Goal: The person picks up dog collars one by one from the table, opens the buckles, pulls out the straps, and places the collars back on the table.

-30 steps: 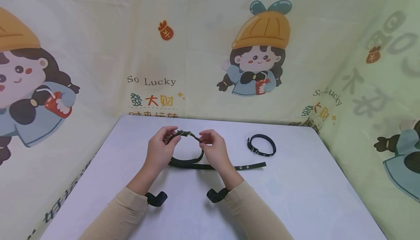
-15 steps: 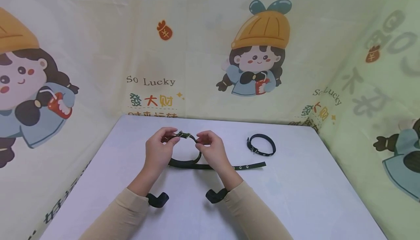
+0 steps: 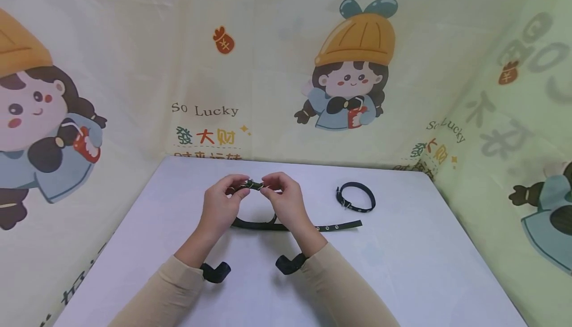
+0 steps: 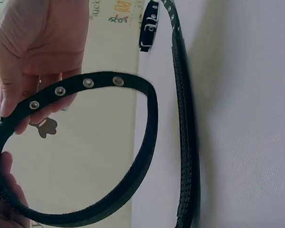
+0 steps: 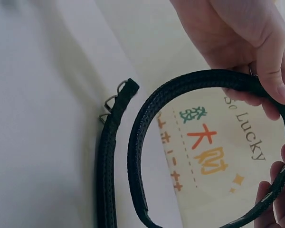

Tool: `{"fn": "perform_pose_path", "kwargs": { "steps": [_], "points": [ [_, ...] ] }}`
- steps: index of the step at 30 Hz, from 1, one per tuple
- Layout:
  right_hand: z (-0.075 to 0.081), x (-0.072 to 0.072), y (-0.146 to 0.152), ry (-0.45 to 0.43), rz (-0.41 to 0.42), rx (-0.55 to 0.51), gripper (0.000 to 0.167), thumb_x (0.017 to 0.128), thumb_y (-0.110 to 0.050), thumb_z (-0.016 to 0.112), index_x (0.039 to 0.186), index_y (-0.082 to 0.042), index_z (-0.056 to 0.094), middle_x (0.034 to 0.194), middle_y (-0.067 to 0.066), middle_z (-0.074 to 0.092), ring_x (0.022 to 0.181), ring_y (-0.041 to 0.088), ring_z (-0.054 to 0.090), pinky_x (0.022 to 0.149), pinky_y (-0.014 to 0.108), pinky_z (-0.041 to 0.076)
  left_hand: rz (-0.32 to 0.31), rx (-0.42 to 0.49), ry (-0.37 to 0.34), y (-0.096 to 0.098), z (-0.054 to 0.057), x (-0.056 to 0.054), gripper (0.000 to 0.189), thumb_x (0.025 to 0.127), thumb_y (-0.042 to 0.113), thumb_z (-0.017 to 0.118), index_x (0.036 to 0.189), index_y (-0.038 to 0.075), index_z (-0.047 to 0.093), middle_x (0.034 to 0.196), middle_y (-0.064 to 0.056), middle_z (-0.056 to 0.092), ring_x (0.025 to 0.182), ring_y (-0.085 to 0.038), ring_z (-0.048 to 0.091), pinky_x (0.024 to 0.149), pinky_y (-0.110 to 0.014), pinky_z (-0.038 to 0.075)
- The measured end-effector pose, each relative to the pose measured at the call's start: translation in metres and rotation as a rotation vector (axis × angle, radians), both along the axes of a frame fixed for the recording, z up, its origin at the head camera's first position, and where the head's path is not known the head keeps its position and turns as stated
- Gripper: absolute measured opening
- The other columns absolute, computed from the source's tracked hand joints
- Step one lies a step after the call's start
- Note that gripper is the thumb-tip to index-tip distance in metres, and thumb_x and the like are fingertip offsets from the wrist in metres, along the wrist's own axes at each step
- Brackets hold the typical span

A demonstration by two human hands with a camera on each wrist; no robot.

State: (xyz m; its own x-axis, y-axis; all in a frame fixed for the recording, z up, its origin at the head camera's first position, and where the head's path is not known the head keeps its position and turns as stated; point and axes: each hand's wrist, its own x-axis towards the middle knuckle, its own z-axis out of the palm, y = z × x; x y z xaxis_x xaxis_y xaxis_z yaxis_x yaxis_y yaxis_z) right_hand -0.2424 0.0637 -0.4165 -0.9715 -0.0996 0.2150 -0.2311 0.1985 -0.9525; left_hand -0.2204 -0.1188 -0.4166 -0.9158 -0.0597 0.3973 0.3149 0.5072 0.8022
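Both hands hold a dark pet collar (image 3: 254, 185), bent into a loop with a buckle and metal eyelets, above the table. My left hand (image 3: 220, 205) pinches it on the left of the buckle between thumb and fingers. On the other side, my right hand (image 3: 289, 203) pinches the band close to the buckle. Eyelets along the collar's band (image 4: 118, 81) show in the left wrist view; whether the strap end is through the buckle cannot be told. A second collar (image 3: 339, 227) lies stretched out beneath the hands, its metal rings (image 5: 111, 102) visible in the right wrist view.
A third collar (image 3: 345, 204), fastened into a ring, lies to the right on the white table (image 3: 402, 267). Printed cloth (image 3: 277, 69) stands behind the table and at both sides. Black wrist devices (image 3: 216, 272) sit at the cuffs.
My right hand has moved left toward the buckle, so both hands are closer together. The left hand has shifted slightly right. The collars on the table stay put.
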Motion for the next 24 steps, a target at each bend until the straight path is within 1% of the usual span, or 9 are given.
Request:
{"fn": "perform_pose_path", "kwargs": {
  "steps": [5,8,11,13,18,21,24],
  "points": [
    [-0.0014,0.0001,0.0004,0.014,0.015,0.015,0.020,0.098,-0.005,0.077,0.115,-0.016,0.077,0.111,0.002,0.078,0.099,0.018,0.069,0.090,0.037,0.057,-0.049,-0.040,-0.034,0.0008,0.0011,-0.0005,0.033,0.096,0.005,0.080,0.128,0.012,0.076,0.112,-0.004,0.081,0.101,-0.021,0.071,0.086,-0.032,0.056],
    [-0.0028,-0.0001,0.0007,0.012,0.032,0.021,0.019,0.099,-0.005,0.076,0.115,-0.015,0.076,0.112,0.000,0.079,0.100,0.017,0.069,0.091,0.037,0.057,-0.076,-0.049,-0.064,0.0021,0.0024,-0.0004,0.034,0.096,0.006,0.081,0.129,0.011,0.075,0.114,-0.004,0.080,0.102,-0.021,0.071,0.085,-0.032,0.060],
    [-0.0032,0.0008,0.0005,0.006,0.049,0.031,0.019,0.099,-0.005,0.075,0.114,-0.018,0.077,0.112,-0.001,0.078,0.102,0.017,0.069,0.092,0.038,0.056,-0.092,-0.048,-0.097,0.0034,0.0041,0.0002,0.034,0.096,0.010,0.082,0.129,0.010,0.075,0.116,-0.003,0.079,0.103,-0.020,0.072,0.087,-0.034,0.064],
    [-0.0033,0.0013,0.0003,0.007,0.057,0.042,0.020,0.099,-0.005,0.075,0.113,-0.019,0.077,0.113,-0.002,0.078,0.102,0.016,0.068,0.092,0.038,0.056,-0.093,-0.056,-0.107,0.0038,0.0049,0.0009,0.034,0.096,0.012,0.082,0.129,0.010,0.075,0.115,-0.003,0.079,0.102,-0.020,0.072,0.087,-0.036,0.065],
    [-0.0023,0.0031,0.0013,0.013,0.067,0.058,0.021,0.098,-0.002,0.075,0.111,-0.019,0.078,0.112,-0.001,0.078,0.102,0.018,0.068,0.092,0.038,0.057,-0.091,-0.117,-0.086,0.0038,0.0055,0.0022,0.033,0.095,0.011,0.083,0.127,0.012,0.076,0.114,-0.004,0.077,0.099,-0.021,0.071,0.083,-0.037,0.065],
    [-0.0018,0.0034,0.0029,0.014,0.061,0.062,0.021,0.098,-0.002,0.074,0.111,-0.018,0.078,0.111,0.000,0.078,0.102,0.018,0.068,0.092,0.038,0.056,-0.089,-0.152,-0.065,0.0034,0.0056,0.0018,0.031,0.096,0.008,0.081,0.126,0.012,0.076,0.115,-0.004,0.075,0.102,-0.021,0.069,0.083,-0.037,0.065],
    [-0.0018,0.0032,0.0047,0.014,0.054,0.069,0.020,0.099,-0.002,0.074,0.112,-0.016,0.078,0.111,0.001,0.078,0.102,0.019,0.068,0.092,0.038,0.055,-0.085,-0.171,-0.051,0.0028,0.0059,0.0016,0.030,0.096,0.005,0.080,0.125,0.011,0.076,0.115,-0.005,0.073,0.105,-0.023,0.068,0.084,-0.040,0.064]
  ]
}}
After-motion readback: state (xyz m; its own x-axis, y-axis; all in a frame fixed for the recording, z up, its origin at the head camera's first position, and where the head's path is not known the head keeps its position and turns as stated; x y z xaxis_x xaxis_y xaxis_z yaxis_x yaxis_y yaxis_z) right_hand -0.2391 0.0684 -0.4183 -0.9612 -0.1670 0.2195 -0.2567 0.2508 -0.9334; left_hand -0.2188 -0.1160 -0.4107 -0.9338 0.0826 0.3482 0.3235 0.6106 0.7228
